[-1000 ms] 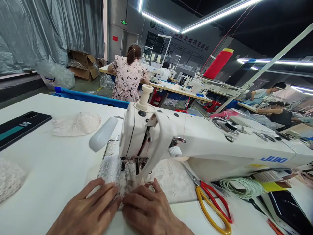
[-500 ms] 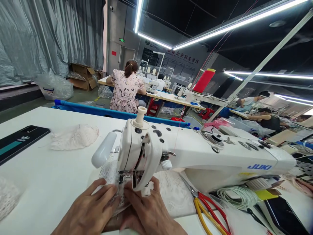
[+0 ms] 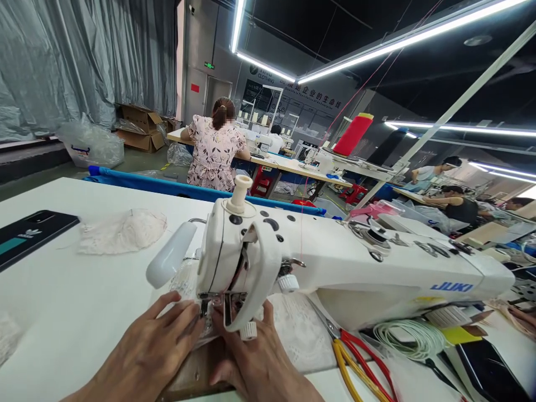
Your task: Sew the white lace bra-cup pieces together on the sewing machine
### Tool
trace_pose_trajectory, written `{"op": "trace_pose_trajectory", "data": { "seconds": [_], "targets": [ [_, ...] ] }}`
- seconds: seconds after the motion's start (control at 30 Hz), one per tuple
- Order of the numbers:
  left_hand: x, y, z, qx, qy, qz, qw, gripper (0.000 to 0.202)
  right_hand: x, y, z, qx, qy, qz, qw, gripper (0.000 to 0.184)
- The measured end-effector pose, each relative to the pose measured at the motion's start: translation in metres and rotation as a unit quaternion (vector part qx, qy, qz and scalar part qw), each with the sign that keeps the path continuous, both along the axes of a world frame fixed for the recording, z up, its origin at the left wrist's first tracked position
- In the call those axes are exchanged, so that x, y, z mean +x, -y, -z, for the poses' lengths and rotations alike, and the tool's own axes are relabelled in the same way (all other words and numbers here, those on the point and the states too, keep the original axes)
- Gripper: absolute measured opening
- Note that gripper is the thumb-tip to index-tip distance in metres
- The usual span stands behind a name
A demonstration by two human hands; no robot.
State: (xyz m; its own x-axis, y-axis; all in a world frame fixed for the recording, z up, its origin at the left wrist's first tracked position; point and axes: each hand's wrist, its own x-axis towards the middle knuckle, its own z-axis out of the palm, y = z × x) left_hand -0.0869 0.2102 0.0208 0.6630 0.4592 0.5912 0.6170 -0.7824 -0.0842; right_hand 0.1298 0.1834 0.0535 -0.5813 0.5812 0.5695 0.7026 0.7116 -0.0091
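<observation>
A white JUKI sewing machine stands in front of me, its head over a strip of white lace fabric. My left hand is closed at the lace, its bent fingertips holding it down just left of the presser foot. My right hand reaches beneath the needle guard with its fingers bent onto the work at the other side of the foot; the guard hides some fingertips. More pale lace lies right of that hand. Pink thread runs down to the machine head.
Scissors with red and yellow handles lie at right, near coiled pale cord and a dark phone. Left on the table are a black phone and a lace piece. A person in a floral top sits ahead.
The lace and both hands have shifted slightly at the foot. My right thumb now sits further from the left hand, baring a brown surface below. The view has tilted a little.
</observation>
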Motion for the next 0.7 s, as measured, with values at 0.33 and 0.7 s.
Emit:
{"op": "trace_pose_trajectory", "data": {
  "seconds": [0.33, 0.7],
  "targets": [
    [-0.001, 0.012, -0.011, 0.044, 0.023, 0.023, 0.999, 0.044, 0.012, 0.001, -0.010, 0.006, -0.044, -0.001, 0.999, 0.037],
    [0.002, 0.017, -0.002, 0.038, 0.077, 0.021, 0.996, 0.042, 0.005, 0.007, -0.016, 0.012, -0.039, 0.002, 0.999, 0.047]
  ]
}}
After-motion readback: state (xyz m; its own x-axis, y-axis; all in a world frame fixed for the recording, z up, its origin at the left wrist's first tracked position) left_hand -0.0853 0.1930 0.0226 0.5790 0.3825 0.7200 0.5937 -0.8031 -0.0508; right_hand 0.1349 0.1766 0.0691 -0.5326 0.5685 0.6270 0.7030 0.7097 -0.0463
